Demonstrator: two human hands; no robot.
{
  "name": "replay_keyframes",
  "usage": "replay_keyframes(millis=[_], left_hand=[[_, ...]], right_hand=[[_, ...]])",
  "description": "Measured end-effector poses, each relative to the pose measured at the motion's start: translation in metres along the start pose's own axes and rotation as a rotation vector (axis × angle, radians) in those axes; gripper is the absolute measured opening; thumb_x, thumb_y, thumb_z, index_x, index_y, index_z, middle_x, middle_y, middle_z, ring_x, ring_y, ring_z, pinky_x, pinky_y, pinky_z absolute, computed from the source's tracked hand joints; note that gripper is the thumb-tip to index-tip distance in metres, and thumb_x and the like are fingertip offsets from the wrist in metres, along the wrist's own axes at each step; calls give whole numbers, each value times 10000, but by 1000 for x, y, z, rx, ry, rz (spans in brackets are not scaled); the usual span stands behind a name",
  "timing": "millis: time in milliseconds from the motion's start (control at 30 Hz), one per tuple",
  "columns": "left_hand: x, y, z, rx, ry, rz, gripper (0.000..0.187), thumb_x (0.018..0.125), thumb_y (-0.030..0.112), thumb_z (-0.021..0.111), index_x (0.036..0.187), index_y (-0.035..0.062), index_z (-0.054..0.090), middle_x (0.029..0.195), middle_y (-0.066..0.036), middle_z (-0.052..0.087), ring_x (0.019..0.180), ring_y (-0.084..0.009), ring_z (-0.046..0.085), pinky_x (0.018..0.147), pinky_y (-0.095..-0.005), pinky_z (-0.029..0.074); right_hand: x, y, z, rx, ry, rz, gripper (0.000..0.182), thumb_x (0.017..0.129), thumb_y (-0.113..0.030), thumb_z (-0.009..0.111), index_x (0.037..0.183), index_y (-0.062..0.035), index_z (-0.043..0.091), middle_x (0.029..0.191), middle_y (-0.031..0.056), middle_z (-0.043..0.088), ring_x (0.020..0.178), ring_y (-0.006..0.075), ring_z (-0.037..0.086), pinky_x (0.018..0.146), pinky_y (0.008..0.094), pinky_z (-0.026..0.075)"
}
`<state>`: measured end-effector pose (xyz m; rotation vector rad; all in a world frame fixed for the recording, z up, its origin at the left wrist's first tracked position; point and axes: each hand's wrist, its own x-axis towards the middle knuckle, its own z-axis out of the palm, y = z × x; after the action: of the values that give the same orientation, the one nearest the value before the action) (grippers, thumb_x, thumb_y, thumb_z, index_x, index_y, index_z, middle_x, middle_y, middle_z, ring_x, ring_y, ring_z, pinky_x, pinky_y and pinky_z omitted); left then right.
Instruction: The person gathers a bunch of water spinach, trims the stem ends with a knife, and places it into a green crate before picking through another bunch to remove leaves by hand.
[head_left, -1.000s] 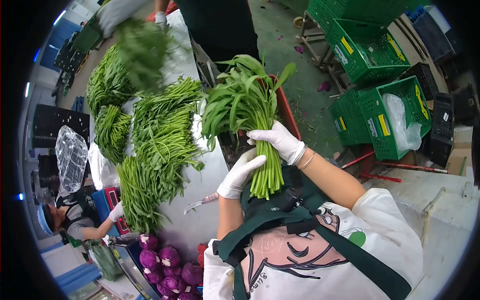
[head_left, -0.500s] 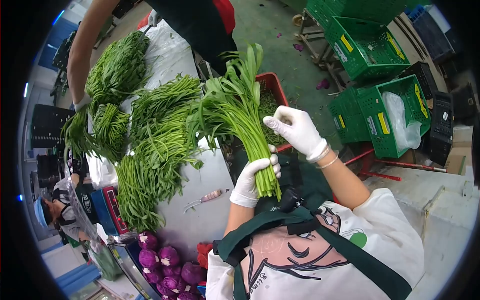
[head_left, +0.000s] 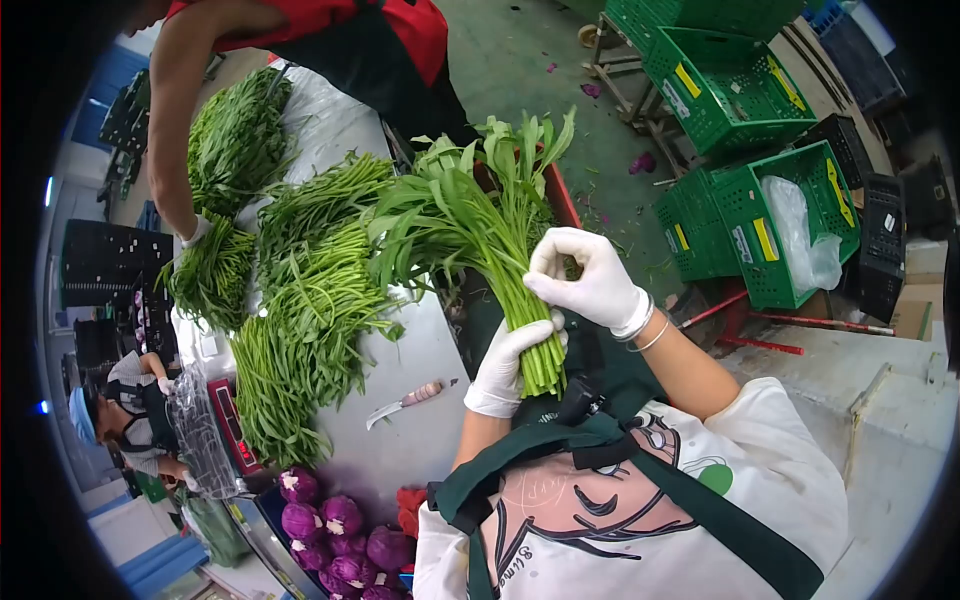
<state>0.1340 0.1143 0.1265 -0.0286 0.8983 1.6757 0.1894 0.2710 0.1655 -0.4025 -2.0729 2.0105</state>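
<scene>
A bunch of water spinach [head_left: 510,290], long green stems with leaves fanned out at the top, stands tilted in front of my chest. My left hand [head_left: 505,365], in a white glove, is wrapped round its lower stems just above the cut ends. My gloved right hand [head_left: 590,278] pinches thumb and forefinger together at the right side of the stems; whatever is between the fingertips is hidden. On the metal table [head_left: 375,450] to the left lie more piles of water spinach [head_left: 310,320] and a small knife [head_left: 405,402].
Purple cabbages [head_left: 342,515] sit at the table's near end beside a red-panelled scale [head_left: 232,425]. A red crate [head_left: 562,195] stands behind the bunch, with green crates [head_left: 745,105] at right. Across the table, a co-worker's gloved hand [head_left: 197,230] touches greens; another person [head_left: 130,410] handles clear plastic at left.
My right hand has moved down and left against the stems, its fingers now pinched. The bunch has shifted slightly right. The co-worker across the table has leaned further in, the hand moving right.
</scene>
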Motion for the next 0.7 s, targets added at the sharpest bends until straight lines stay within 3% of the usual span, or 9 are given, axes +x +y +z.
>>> replay_keyframes(millis=[100, 167, 200, 333, 500, 567, 633, 667, 700], left_hand=[[0, -3, -10, -124, -42, 15, 386, 826, 211, 650, 1124, 29, 486, 894, -72, 579, 761, -181, 596, 654, -298, 510], [0, -5, -13, -155, -42, 14, 386, 846, 253, 639, 1127, 32, 492, 892, -72, 572, 763, -181, 589, 660, -302, 507], [-1, -7, -12, -176, -31, 29, 422, 864, 335, 621, 1141, 39, 502, 891, -69, 565, 787, -207, 540, 709, -353, 460], [1, -11, -22, -127, -86, 35, 367, 905, 297, 581, 1164, 52, 492, 914, -70, 565, 779, -199, 543, 692, -344, 466], [3, 2, -23, -154, 46, 74, 371, 869, 214, 633, 1161, 52, 470, 908, -81, 563, 783, -185, 575, 660, -308, 494], [0, 7, -20, -126, 62, 61, 363, 845, 177, 651, 1134, 38, 481, 874, -75, 572, 741, -169, 584, 624, -288, 489], [1, 8, -13, 25, 162, 64, 356, 827, 156, 662, 1110, 27, 489, 839, -62, 575, 702, -155, 588, 596, -275, 485], [3, 8, -8, 102, 211, 64, 352, 818, 145, 668, 1098, 22, 493, 821, -56, 577, 683, -148, 590, 582, -269, 483], [6, 5, -4, 131, 249, 77, 322, 800, 137, 685, 1044, 13, 515, 793, -40, 580, 642, -131, 587, 551, -261, 478]], right_hand=[[-5, 4, 0, -22, -65, -305, 122, 769, -45, 675, 713, -48, 567, 884, 54, 594, 767, 111, 552, 673, 255, 447], [-11, 9, 2, 150, -91, -242, 135, 796, -53, 665, 741, -51, 542, 928, 75, 597, 762, 109, 565, 686, 257, 465], [-18, 14, 5, 439, -114, -20, 140, 825, -68, 651, 775, -53, 521, 909, 73, 592, 737, 97, 566, 690, 248, 480], [-25, 18, 4, 598, -188, 183, 163, 831, -71, 650, 768, -53, 500, 834, 59, 579, 672, 87, 556, 622, 231, 476], [-31, 20, -29, 494, -462, 196, 160, 816, -97, 654, 751, -46, 518, 762, 54, 613, 646, 91, 572, 591, 218, 460], [-25, 25, -55, 511, -322, 168, 152, 811, -115, 660, 785, -29, 538, 749, 48, 615, 632, 96, 571, 586, 245, 468], [-7, 41, -63, -179, 39, 124, 182, 804, -139, 678, 868, -13, 563, 861, 49, 627, 731, 112, 591, 620, 255, 478], [-5, 37, -57, -861, 277, -28, 195, 793, -109, 670, 950, -32, 584, 900, 34, 624, 749, 119, 586, 647, 261, 486], [2, 31, -45, -728, 412, -121, 185, 773, -100, 678, 940, -57, 609, 863, 47, 618, 713, 143, 584, 635, 262, 480]])
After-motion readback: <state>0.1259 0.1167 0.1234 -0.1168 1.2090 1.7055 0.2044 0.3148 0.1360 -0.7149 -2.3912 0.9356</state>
